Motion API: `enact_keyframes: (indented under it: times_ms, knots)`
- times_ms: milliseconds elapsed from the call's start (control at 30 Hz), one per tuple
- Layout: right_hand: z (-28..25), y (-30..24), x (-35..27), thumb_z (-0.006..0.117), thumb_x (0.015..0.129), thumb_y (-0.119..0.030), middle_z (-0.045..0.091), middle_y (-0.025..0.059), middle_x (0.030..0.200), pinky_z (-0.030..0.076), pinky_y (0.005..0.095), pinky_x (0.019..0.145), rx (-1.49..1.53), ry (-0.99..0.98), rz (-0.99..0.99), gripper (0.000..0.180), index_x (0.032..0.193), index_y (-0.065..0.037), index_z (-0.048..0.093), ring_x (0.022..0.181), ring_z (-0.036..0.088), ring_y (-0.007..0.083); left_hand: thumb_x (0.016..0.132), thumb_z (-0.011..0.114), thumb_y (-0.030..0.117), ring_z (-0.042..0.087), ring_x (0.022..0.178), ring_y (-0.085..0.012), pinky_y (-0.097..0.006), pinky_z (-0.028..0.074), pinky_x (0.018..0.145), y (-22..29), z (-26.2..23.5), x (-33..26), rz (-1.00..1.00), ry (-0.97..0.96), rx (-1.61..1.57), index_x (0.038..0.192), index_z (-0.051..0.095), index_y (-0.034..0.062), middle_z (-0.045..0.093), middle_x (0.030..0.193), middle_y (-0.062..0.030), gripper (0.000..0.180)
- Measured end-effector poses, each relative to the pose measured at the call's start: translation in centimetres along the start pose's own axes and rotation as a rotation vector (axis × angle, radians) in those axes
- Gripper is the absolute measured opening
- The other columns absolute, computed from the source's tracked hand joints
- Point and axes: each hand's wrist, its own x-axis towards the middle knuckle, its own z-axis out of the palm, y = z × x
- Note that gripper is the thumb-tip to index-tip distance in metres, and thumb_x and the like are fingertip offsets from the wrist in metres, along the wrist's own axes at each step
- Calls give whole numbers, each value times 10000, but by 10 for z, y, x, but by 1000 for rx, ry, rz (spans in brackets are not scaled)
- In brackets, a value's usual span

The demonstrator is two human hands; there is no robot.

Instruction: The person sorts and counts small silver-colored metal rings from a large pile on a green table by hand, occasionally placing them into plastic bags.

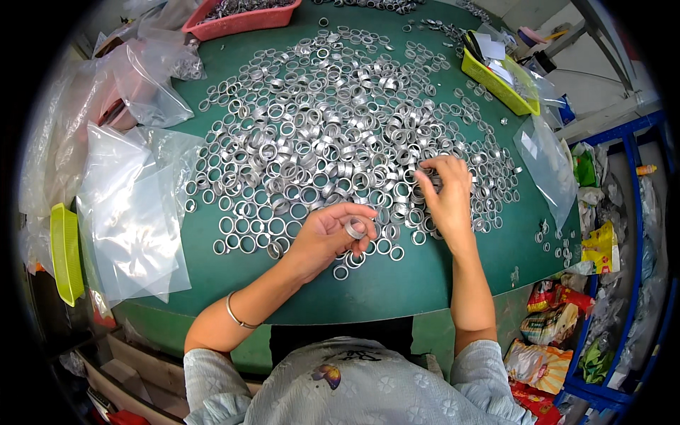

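Observation:
A wide heap of silvery metal rings point(312, 152) covers the middle of the green table. Palm turned up, my left hand point(322, 237) is at the near edge of the heap. Its thumb and fingers are closed on one metal ring point(355, 227). My right hand point(453, 202) reaches into the right side of the heap with the palm down. Its thumb and fingertips are curled round a ring among the others, partly hidden by the fingers. A few loose rings point(341, 272) lie just in front of my left hand.
Clear plastic bags point(134, 234) lie at the left, beside a yellow-green basket point(66, 255). A red tray point(241, 20) of small metal parts stands at the far left. At the far right sits a yellow-green basket point(496, 83). A blue rack point(630, 283) with colourful packets stands to the right.

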Motion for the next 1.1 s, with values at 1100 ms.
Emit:
enact_keyframes:
  times_ms: [1100]
  knots:
    - [15, -43, -9, 671, 704, 6, 639, 63, 815, 391, 340, 770, 485, 95, -255, 124, 812, -40, 632, 811, 575, 230, 791, 651, -41, 624, 881, -162, -268, 525, 783, -3, 8, -2, 269, 182, 182, 1189, 482, -47, 565, 1122, -141, 432]
